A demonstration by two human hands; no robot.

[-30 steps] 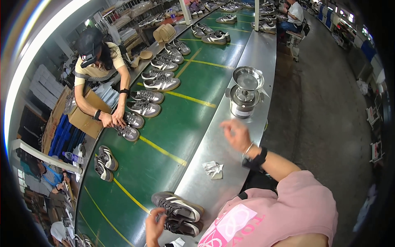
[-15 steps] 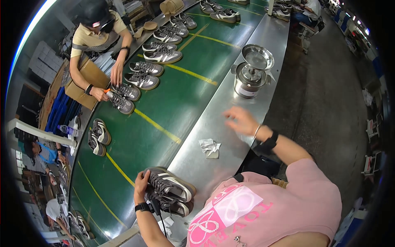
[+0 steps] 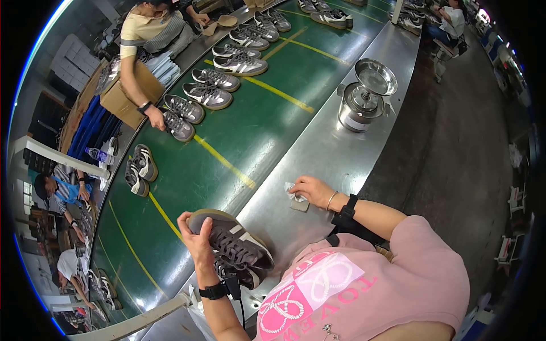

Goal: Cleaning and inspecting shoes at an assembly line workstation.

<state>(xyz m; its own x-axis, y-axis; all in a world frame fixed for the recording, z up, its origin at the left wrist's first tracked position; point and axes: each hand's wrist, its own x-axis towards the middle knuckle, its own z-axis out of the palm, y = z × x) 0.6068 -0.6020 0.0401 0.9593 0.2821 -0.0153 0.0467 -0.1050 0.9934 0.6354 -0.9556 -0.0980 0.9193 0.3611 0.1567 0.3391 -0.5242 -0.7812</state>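
Observation:
My left hand [image 3: 196,241] grips the toe of a grey sneaker with white stripes [image 3: 234,238], tilted up over a second sneaker [image 3: 236,274] at the edge of the green conveyor belt [image 3: 227,131]. My right hand [image 3: 310,188] rests on a crumpled white cloth [image 3: 296,200] lying on the steel side table [image 3: 330,153], fingers closed around it.
A steel pot with a funnel-shaped dish [image 3: 365,95] stands farther along the steel table. Several pairs of grey sneakers [image 3: 207,94] line the belt's far side, where another person's hand [image 3: 154,118] touches one shoe. A loose pair [image 3: 136,169] lies at the left.
My right hand dropped from mid-air onto the white cloth. My left hand took the upper sneaker by its toe and lifted it. The view shifted, and the worker across moved along the belt.

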